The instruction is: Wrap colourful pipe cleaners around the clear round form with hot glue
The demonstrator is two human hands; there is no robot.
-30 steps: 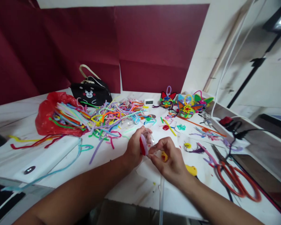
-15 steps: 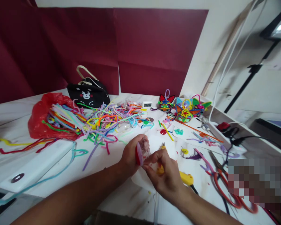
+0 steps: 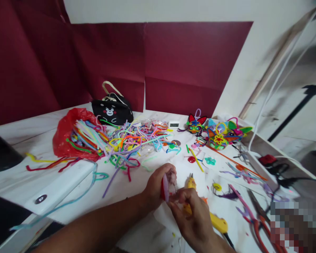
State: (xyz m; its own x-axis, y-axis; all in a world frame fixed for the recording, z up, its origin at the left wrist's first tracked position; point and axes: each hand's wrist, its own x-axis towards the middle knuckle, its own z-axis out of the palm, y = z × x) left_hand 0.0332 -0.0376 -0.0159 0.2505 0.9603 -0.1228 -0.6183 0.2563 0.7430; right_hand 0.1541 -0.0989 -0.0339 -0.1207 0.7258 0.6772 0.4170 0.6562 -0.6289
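My left hand (image 3: 156, 184) is closed around a small clear round piece with a red rim (image 3: 167, 186), held just above the white table (image 3: 137, 182). My right hand (image 3: 192, 214) is closed too, its fingertips pinching at the near side of that same piece. Directly under my right hand lies a yellow glue gun (image 3: 213, 219), its tip pointing away from me. A big heap of coloured pipe cleaners (image 3: 126, 138) spreads across the table beyond my hands.
A red plastic bag (image 3: 65, 131) of pipe cleaners lies at the left, a black bear-face bag (image 3: 112, 109) behind it. Finished pipe-cleaner masks (image 3: 218, 131) and a small digital clock (image 3: 173, 124) sit at the back right. Red-handled scissors (image 3: 260, 225) lie at right; a white box (image 3: 55, 182) at left.
Both hands have dropped lower and nearer to me, still together on the small piece. The view has shifted so the table contents sit further right. The glue gun shows more from under my right hand.
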